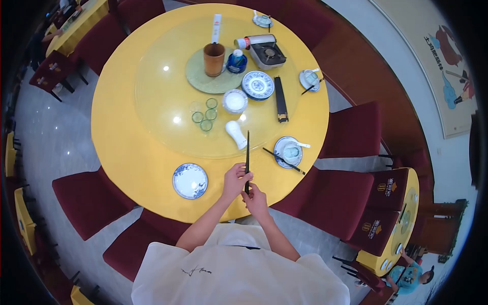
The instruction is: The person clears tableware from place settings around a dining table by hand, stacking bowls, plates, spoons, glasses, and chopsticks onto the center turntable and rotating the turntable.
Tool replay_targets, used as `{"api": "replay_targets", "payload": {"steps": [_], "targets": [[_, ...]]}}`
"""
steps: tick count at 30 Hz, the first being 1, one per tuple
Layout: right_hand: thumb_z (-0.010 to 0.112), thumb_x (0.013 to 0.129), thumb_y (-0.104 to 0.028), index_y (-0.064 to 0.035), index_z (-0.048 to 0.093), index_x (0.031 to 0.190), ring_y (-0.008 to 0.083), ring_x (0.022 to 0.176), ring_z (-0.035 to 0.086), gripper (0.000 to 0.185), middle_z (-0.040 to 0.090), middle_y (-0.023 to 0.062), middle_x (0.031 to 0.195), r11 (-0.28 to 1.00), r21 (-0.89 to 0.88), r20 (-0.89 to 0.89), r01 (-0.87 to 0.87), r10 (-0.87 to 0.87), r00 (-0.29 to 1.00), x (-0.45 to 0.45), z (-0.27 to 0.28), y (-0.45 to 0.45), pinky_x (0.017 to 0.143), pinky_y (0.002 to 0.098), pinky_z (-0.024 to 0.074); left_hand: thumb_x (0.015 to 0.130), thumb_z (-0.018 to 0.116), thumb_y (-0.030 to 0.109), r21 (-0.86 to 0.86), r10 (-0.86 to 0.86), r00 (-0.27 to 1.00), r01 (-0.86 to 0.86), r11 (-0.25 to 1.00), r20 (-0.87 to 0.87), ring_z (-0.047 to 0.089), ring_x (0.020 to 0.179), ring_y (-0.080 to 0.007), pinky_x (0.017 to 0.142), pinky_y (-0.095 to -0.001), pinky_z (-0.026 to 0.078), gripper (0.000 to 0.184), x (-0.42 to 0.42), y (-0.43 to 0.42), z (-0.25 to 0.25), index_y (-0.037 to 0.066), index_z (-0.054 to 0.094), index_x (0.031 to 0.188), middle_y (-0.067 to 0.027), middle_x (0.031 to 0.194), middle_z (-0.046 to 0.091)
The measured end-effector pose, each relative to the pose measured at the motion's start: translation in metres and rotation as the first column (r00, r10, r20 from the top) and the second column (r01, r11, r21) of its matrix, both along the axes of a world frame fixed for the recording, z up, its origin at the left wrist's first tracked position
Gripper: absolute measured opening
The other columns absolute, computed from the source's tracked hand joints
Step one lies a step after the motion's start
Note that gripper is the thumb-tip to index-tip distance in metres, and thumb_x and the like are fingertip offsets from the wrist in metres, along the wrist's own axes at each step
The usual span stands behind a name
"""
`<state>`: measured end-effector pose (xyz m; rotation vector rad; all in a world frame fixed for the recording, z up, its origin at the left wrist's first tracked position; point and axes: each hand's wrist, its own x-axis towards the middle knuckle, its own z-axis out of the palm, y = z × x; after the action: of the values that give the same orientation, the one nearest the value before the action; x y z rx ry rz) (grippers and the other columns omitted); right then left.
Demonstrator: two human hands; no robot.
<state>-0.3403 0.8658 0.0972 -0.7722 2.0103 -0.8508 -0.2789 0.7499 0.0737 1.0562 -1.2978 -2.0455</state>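
A pair of black chopsticks (247, 152) points away from me, held upright in view above the table's near edge. My left hand (237, 179) is closed around their middle, and the fingers of my right hand (254, 198) pinch their lower end. Left of my hands lies a white plate with a blue pattern (190, 181). To the right is a place setting: a blue-rimmed plate (288, 152) with a glass, a white spoon (303, 145) and black chopsticks (277, 158) across it. Just beyond the chopstick tips lies a stack of white spoons (235, 133).
On the glass turntable (157, 101) stand green glasses (206, 125), bowls (235, 101), stacked plates (257, 85), a long black box (281, 99), a brown cup (214, 60) and a portable stove (268, 54). Dark red chairs (325, 198) ring the yellow table (114, 147). A person (406, 277) is at another table.
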Motion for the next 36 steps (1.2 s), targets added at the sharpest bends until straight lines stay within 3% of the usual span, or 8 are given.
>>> {"api": "replay_targets", "payload": {"steps": [3, 7, 8, 13, 19, 22, 28, 36], "targets": [[0.063, 0.091, -0.013, 0.0012, 0.056, 0.118, 0.0128, 0.059, 0.065, 0.031, 0.066, 0.0086, 0.073, 0.999, -0.017, -0.100, 0.028, -0.029, 0.995, -0.055, -0.007, 0.002, 0.046, 0.0256, 0.0491, 0.080, 0.073, 0.001, -0.082, -0.009, 0.999, 0.012, 0.997, 0.046, 0.068, 0.085, -0.0187, 0.074, -0.0283, 0.057, 0.048, -0.061, 0.000, 0.012, -0.006, 0.052, 0.123, -0.0141, 0.093, 0.066], [0.061, 0.093, -0.014, -0.0002, 0.058, 0.114, 0.0119, 0.058, 0.062, 0.025, 0.064, 0.0070, 0.073, 0.971, -0.112, 0.349, 0.210, -0.160, 0.923, -0.150, -0.009, -0.015, 0.045, 0.0248, 0.0483, 0.081, 0.074, 0.007, -0.318, 0.088, 0.996, -0.077, 0.945, 0.022, 0.068, 0.093, -0.0203, 0.079, -0.0308, 0.056, 0.053, -0.112, 0.000, 0.005, -0.004, 0.051, 0.127, -0.0153, 0.101, 0.067], [0.061, 0.094, -0.016, 0.0001, 0.059, 0.110, 0.0119, 0.058, 0.061, 0.022, 0.062, 0.0066, 0.073, 0.969, -0.158, 0.344, 0.193, -0.129, 0.930, -0.178, -0.011, -0.024, 0.045, 0.0247, 0.0479, 0.083, 0.073, 0.008, -0.337, 0.078, 0.995, -0.056, 0.940, 0.054, 0.068, 0.090, -0.0190, 0.079, -0.0298, 0.055, 0.048, -0.116, -0.003, -0.003, -0.004, 0.053, 0.125, -0.0138, 0.101, 0.068], [0.063, 0.092, -0.021, 0.0030, 0.061, 0.096, 0.0120, 0.052, 0.060, 0.024, 0.065, 0.0081, 0.064, 0.974, -0.202, -0.079, 0.106, -0.124, 0.989, -0.303, -0.066, -0.097, 0.046, 0.0279, 0.0468, 0.087, 0.068, 0.009, -0.207, 0.046, 0.964, 0.009, 0.978, 0.261, 0.068, 0.086, -0.0172, 0.077, -0.0283, 0.055, 0.034, -0.078, -0.018, -0.026, -0.005, 0.059, 0.116, -0.0129, 0.094, 0.069], [0.066, 0.086, -0.019, 0.0043, 0.065, 0.099, 0.0278, 0.068, 0.070, 0.027, 0.070, 0.0181, 0.076, 0.998, -0.049, -0.356, 0.036, -0.051, 0.933, -0.379, -0.114, -0.177, 0.063, 0.0369, 0.0540, 0.090, 0.064, 0.012, -0.151, 0.217, 0.870, -0.167, 0.974, 0.442, 0.068, 0.082, -0.0173, 0.072, -0.0291, 0.057, 0.027, -0.008, -0.001, -0.041, -0.007, 0.061, 0.110, -0.0132, 0.092, 0.069], [0.067, 0.084, -0.021, 0.0035, 0.066, 0.098, 0.0410, 0.088, 0.066, 0.029, 0.068, 0.0258, 0.088, 0.996, 0.070, -0.431, 0.063, -0.026, 0.902, -0.391, -0.106, -0.191, 0.079, 0.0468, 0.0517, 0.091, 0.063, 0.012, -0.056, 0.279, 0.841, -0.286, 0.957, 0.465, 0.068, 0.081, -0.0181, 0.071, -0.0290, 0.057, 0.026, 0.001, 0.019, -0.044, -0.007, 0.062, 0.108, -0.0129, 0.092, 0.068], [0.070, 0.081, -0.020, 0.0028, 0.067, 0.095, 0.0376, 0.083, 0.068, 0.027, 0.069, 0.0224, 0.085, 0.991, 0.131, -0.496, 0.032, 0.037, 0.868, -0.397, -0.115, -0.199, 0.077, 0.0439, 0.0533, 0.092, 0.063, 0.013, 0.072, 0.249, 0.845, -0.319, 0.945, 0.473, 0.068, 0.079, -0.0174, 0.070, -0.0287, 0.057, 0.025, -0.007, 0.034, -0.043, -0.006, 0.063, 0.107, -0.0117, 0.092, 0.068], [0.070, 0.082, -0.021, 0.0016, 0.068, 0.096, 0.0352, 0.082, 0.068, 0.027, 0.070, 0.0204, 0.086, 0.997, 0.080, -0.525, 0.012, 0.032, 0.851, -0.392, -0.120, -0.201, 0.078, 0.0425, 0.0537, 0.091, 0.063, 0.014, 0.086, 0.164, 0.858, -0.234, 0.968, 0.487, 0.067, 0.079, -0.0168, 0.069, -0.0285, 0.056, 0.025, -0.006, 0.034, -0.060, -0.006, 0.063, 0.107, -0.0108, 0.091, 0.068]]}}
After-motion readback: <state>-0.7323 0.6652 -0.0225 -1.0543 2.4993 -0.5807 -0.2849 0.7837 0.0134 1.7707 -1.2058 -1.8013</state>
